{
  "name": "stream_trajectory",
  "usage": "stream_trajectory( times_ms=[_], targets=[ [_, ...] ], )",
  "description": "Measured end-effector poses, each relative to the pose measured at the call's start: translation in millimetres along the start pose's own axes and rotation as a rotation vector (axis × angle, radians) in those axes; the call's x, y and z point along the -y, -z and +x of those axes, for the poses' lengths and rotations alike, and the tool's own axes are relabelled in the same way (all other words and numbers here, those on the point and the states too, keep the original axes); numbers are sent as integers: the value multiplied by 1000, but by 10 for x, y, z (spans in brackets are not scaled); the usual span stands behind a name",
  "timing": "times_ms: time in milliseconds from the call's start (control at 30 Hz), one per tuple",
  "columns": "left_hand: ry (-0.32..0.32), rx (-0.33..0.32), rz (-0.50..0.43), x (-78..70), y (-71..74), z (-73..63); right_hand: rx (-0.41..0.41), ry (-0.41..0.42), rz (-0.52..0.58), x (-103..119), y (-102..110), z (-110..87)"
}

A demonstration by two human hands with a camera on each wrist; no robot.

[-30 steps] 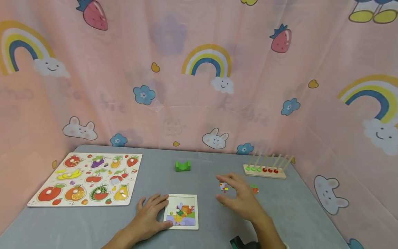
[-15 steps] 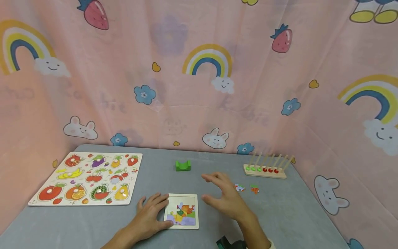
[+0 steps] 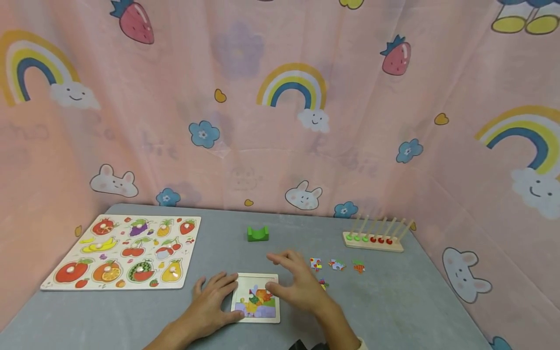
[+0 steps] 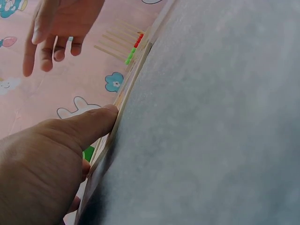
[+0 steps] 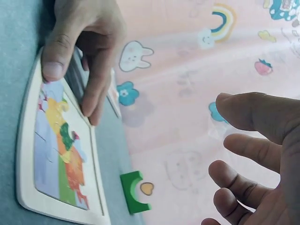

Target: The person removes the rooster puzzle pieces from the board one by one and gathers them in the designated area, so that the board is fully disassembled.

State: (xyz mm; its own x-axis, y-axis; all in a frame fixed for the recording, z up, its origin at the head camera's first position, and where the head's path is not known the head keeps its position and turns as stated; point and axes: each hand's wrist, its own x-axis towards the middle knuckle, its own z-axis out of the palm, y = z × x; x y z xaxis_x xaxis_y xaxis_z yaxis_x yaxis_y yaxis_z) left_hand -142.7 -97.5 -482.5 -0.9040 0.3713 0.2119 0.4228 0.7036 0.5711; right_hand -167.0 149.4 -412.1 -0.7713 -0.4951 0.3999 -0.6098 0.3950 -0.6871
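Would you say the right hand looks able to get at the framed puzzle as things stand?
Probably yes: the right hand looks empty and hovers close to the framed puzzle, while the left hand rests only on its left side, leaving the right side free.

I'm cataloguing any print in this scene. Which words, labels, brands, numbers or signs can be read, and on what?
None can be read.
Curtain: faint letter-like marks, too blurred to read.
Puzzle frame, loose puzzle pieces, fruit board, bead rack: no lettering that I can make out.
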Motion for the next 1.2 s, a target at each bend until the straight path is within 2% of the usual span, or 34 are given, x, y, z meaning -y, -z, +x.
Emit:
stream_trajectory(
  times_ms=[233,600,967,1200],
  targets=[
    [-7,-5,-6,-6,0,-2,21,-53,-24,-100,-188,6],
    [-23,-18,6,12,-16,-9,79,-47,-22,-278,-409,-30],
    [-30,-19,8,18,-10,-10,152,-80,-126,-352,-498,-53],
    [-32,-19,9,24,-12,-10,191,-131,-241,-336,-524,-48]
  ],
)
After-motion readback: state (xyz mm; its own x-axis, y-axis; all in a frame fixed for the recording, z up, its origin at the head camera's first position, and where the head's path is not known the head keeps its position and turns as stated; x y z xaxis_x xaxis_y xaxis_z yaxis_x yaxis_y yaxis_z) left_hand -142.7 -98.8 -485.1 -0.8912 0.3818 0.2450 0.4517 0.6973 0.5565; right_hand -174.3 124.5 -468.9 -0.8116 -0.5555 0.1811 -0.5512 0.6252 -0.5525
